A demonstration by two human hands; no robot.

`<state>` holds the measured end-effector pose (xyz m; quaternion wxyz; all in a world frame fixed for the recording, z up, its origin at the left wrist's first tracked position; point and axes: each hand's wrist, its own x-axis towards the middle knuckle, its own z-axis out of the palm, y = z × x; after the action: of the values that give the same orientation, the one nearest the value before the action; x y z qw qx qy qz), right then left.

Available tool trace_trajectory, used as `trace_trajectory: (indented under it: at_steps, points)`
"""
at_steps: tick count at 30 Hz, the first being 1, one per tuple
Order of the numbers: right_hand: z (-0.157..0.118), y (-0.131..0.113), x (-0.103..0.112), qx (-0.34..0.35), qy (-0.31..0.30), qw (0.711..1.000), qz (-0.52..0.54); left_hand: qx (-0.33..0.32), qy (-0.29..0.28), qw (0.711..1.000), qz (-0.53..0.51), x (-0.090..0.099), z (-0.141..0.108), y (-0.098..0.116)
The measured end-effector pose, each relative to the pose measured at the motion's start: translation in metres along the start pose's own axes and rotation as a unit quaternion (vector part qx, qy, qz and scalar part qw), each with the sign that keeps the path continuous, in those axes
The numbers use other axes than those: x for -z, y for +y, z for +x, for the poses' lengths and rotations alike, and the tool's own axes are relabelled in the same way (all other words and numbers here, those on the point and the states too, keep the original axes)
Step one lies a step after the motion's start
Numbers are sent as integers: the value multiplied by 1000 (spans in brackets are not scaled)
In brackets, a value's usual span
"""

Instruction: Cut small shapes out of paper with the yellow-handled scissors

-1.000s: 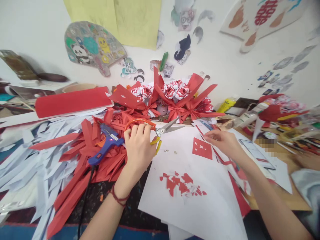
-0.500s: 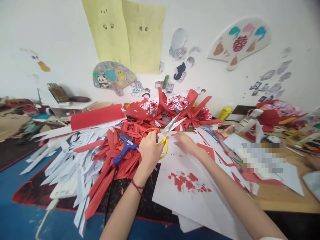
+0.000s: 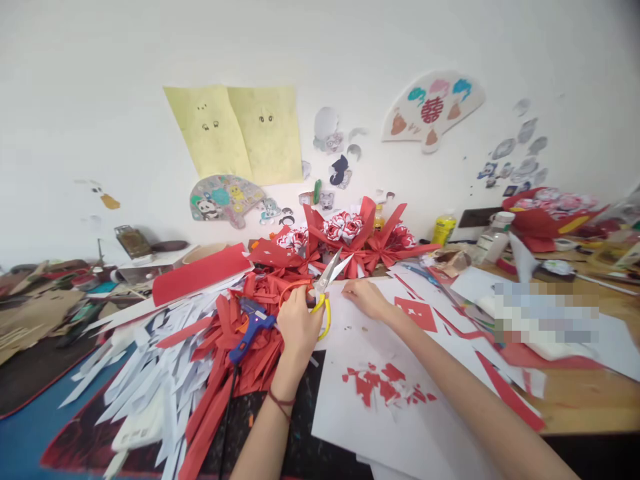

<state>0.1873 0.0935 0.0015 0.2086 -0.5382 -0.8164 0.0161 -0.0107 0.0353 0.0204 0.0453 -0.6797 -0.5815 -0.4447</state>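
My left hand [image 3: 300,320] is closed around the handles of a pair of scissors [image 3: 326,283], one loop orange and the other yellow. The blades point up and away, spread apart. To the right, my right hand [image 3: 367,298] rests low over a white paper sheet [image 3: 335,400], its fingers curled together near the far end. Whatever sits between those fingertips, if anything, is hidden. Small red paper scraps [image 3: 387,383] lie on the sheet nearer to me. A red paper square [image 3: 415,313] is just right of my right hand.
A blue glue gun [image 3: 253,330] lies on piled red paper strips [image 3: 210,393], left of my left hand. White strips [image 3: 145,363] spread farther left. Red-wrapped paper flowers [image 3: 345,227] stand along the wall. A red roll [image 3: 200,273] and a white bottle [image 3: 493,237] flank them.
The camera has tilted up, so the wall things sit lower in the picture. My right hand's fingers have drawn together near the paper. My left hand keeps the scissors with blades apart.
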Motion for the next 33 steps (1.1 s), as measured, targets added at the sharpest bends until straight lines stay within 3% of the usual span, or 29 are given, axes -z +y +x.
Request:
trace_trajectory:
  at_steps: [3, 5, 8, 10, 12, 14, 19, 27, 33]
  points:
    - [-4, -3, 6, -29, 51, 992, 114, 14, -10, 999, -34, -2, 2, -1]
    - [-11, -9, 13, -39, 73, 980, 179, 43, -36, 992, -112, -4, 4, -3]
    - [-26, -22, 25, -42, 98, 959, 264, 85, -108, 954, -267, -10, 6, -5]
    - [-37, -34, 33, -52, 106, 893, 433, 82, -144, 933, -320, -12, 6, -4]
    - [-47, -46, 38, -64, 97, 848, 516, 70, -176, 912, -363, -11, 4, 1]
    - [-54, -57, 39, -79, 88, 829, 547, 64, -204, 892, -398, -9, 2, 6]
    - [-60, -68, 28, -98, 114, 825, 545, 73, -225, 873, -427, -6, -2, 11]
    - [-58, -51, 4, -163, 115, 752, 629, 82, -205, 894, -391, -19, -1, 3]
    - [-51, -44, 12, -165, 140, 734, 644, 34, -119, 974, -191, -13, -3, 3]
